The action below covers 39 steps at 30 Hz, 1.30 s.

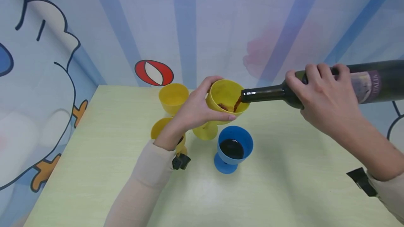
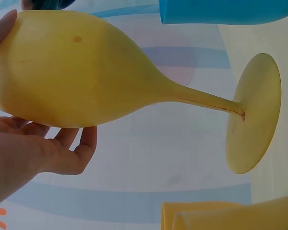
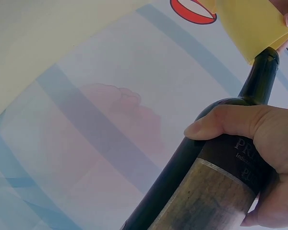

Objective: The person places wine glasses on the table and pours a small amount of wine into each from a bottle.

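Note:
My left hand grips the bowl of a yellow plastic wine goblet, tilted toward the right. Its stem and round foot show in the left wrist view, clear of the table. From the right, my right hand wraps around the shoulder of a dark glass wine bottle, held nearly level. The bottle's mouth reaches the goblet's rim, and a thin stream of dark red liquid runs from it into the bowl. A little liquid pools inside. In the right wrist view the thumb lies across the bottle above its label.
On the pale green table, a blue goblet with dark liquid stands just in front of the held one. Two more yellow goblets stand left: one behind, one nearer, partly hidden by my left wrist. A cartoon-printed backdrop hangs behind.

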### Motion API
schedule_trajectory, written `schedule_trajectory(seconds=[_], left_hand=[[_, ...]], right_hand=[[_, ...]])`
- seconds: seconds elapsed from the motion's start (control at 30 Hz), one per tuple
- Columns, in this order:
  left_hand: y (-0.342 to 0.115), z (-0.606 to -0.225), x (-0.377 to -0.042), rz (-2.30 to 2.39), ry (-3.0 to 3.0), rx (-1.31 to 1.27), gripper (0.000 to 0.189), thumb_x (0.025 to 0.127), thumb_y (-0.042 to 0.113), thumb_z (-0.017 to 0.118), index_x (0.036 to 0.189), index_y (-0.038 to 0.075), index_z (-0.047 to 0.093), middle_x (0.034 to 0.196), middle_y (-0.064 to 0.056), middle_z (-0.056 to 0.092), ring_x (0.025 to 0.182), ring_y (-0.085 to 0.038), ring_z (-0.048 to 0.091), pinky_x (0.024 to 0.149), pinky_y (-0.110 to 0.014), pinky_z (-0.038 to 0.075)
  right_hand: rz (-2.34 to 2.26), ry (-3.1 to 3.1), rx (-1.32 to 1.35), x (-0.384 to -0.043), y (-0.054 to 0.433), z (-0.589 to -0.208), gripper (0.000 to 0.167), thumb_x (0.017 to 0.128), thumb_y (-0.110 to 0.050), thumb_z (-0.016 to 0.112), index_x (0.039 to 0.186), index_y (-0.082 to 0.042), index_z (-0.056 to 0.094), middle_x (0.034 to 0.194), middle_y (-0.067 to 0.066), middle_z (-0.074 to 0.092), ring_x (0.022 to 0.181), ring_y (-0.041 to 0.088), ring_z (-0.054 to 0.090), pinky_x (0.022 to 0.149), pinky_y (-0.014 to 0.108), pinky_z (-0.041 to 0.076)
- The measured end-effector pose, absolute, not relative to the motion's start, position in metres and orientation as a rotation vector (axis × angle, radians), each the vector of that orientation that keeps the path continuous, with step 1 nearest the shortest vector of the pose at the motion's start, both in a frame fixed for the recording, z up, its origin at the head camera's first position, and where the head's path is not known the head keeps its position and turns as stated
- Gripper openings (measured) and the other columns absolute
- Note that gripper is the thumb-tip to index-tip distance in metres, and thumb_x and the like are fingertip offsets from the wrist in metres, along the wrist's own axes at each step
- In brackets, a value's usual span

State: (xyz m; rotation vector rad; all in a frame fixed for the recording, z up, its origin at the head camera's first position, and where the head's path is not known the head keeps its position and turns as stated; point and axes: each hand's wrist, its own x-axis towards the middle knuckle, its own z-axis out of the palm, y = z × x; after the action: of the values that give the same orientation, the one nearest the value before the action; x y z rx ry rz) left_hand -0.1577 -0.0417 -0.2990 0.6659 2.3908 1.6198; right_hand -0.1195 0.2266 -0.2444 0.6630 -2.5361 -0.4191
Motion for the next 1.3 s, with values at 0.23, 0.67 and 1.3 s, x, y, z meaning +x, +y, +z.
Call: schedule_trajectory(seconds=[0.23,0.67,1.3], left_hand=[[-0.0418,-0.2998,-0.1582,1.603,2.399,0.656,0.081,0.068,0.029,0.081,0.134,0.021,0.034,0.117,-0.001,0.049,0.104,-0.019,0.047,0.083,-0.036,0.045],[-0.0427,-0.3025,-0.1596,1.618,2.393,0.657,0.08,0.068,0.026,0.081,0.133,0.02,0.035,0.118,-0.001,0.049,0.105,-0.018,0.046,0.083,-0.036,0.045],[-0.045,-0.3001,-0.1592,1.66,2.357,0.681,0.077,0.068,0.025,0.081,0.131,0.019,0.037,0.117,-0.002,0.049,0.104,-0.019,0.046,0.081,-0.035,0.046]], right_hand=[[-0.408,-2.505,0.679,-0.1194,0.2276,-0.2454,0.073,0.051,-0.005,0.082,0.109,-0.005,0.04,0.093,0.03,0.047,0.086,0.047,0.047,0.076,0.064,0.035],[-0.431,-2.54,0.653,-0.1206,0.225,-0.2442,0.072,0.052,-0.006,0.082,0.111,-0.005,0.039,0.095,0.03,0.046,0.088,0.047,0.046,0.078,0.064,0.034],[-0.337,-2.529,0.686,-0.1202,0.2291,-0.2494,0.073,0.048,-0.006,0.082,0.107,-0.004,0.039,0.094,0.03,0.047,0.084,0.048,0.047,0.074,0.064,0.035]])
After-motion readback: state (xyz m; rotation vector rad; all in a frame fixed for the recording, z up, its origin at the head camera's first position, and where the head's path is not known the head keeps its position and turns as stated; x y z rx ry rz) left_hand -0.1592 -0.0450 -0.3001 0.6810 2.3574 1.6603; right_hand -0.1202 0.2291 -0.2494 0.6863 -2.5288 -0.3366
